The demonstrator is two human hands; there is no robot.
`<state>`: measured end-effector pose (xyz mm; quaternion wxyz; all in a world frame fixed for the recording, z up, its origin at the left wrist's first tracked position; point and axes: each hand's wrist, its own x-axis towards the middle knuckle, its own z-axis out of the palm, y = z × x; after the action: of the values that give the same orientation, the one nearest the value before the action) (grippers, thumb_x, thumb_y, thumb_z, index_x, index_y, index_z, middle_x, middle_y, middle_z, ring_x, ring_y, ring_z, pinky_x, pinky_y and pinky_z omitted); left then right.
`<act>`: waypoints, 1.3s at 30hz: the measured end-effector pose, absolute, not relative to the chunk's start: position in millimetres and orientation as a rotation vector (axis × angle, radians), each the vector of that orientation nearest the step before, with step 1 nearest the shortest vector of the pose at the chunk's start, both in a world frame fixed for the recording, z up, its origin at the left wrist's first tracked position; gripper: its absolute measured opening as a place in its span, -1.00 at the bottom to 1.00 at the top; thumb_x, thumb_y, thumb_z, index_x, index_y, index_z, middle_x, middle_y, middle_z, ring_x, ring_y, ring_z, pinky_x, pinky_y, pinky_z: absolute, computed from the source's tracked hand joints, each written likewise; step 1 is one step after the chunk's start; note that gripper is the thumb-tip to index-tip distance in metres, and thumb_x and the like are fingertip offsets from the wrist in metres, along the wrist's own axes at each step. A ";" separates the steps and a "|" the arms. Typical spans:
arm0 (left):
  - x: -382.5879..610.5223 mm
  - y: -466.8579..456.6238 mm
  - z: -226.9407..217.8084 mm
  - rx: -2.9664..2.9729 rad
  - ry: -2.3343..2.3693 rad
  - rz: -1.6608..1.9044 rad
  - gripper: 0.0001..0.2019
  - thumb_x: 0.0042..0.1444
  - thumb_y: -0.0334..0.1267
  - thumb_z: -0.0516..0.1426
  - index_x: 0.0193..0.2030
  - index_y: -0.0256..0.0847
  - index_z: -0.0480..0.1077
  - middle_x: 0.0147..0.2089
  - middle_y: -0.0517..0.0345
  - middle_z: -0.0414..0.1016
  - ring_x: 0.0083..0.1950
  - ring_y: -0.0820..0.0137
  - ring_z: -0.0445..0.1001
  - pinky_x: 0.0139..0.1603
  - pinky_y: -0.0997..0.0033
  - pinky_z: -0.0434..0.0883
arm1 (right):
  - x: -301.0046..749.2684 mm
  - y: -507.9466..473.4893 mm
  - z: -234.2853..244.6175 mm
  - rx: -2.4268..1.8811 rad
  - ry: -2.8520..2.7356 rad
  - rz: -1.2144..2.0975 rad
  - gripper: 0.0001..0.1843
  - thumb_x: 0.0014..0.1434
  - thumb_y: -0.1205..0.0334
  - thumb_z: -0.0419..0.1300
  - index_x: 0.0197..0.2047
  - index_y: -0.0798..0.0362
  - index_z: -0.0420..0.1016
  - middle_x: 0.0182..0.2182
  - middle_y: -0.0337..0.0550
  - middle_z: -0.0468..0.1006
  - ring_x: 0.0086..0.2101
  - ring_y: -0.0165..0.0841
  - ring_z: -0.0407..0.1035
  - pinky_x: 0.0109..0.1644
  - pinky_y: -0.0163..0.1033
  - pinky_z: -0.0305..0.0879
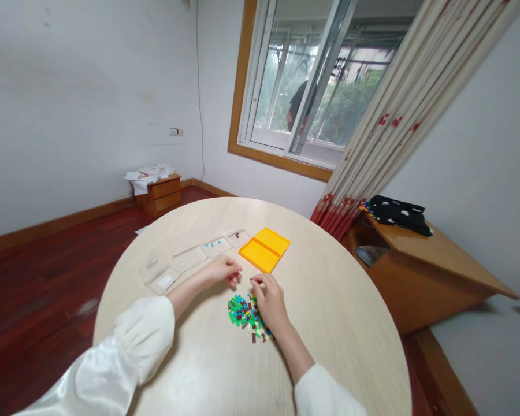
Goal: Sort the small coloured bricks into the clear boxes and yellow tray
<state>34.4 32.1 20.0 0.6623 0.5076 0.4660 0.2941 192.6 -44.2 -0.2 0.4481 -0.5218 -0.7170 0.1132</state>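
Observation:
Small plastic building bricks (pixel 239 314) in green, blue, brown, yellow and white lie in a loose pile on the round table. Over the pile's right side is my right hand (pixel 272 300), its thumb and forefinger pinching a small dark brown brick (pixel 252 279). My left hand (pixel 223 270) hovers just beyond the pile with curled fingers; whatever they hold, if anything, is too small to make out. Clear plastic trays stand in a row past it. One compartment (pixel 217 247) has a few blue bricks, another (pixel 238 238) a few brown ones.
A yellow two-part case (pixel 265 249) lies flat beyond my hands. At the left end of the row is a clear lidded box (pixel 159 276). The pale table (pixel 338 323) has a rounded edge. A wooden desk (pixel 416 277) with dark cloth stands to the right, a curtain behind.

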 end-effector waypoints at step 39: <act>43.2 85.3 53.8 1.363 1.375 0.856 -0.77 0.05 -0.45 0.01 -0.60 -0.32 0.31 -0.72 0.30 0.27 -0.76 0.64 0.02 -0.67 0.54 -0.02 | 209.4 -47.5 1.1 -1.489 -2.057 0.434 -0.86 0.07 0.43 0.15 -0.42 0.08 0.52 -0.43 -0.12 0.49 -0.34 -0.33 0.37 -0.23 -0.26 0.28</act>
<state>43.2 85.3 53.8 0.4901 0.5613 0.5660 0.3525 209.4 -47.5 1.1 0.2792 -0.5550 -0.7667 0.1617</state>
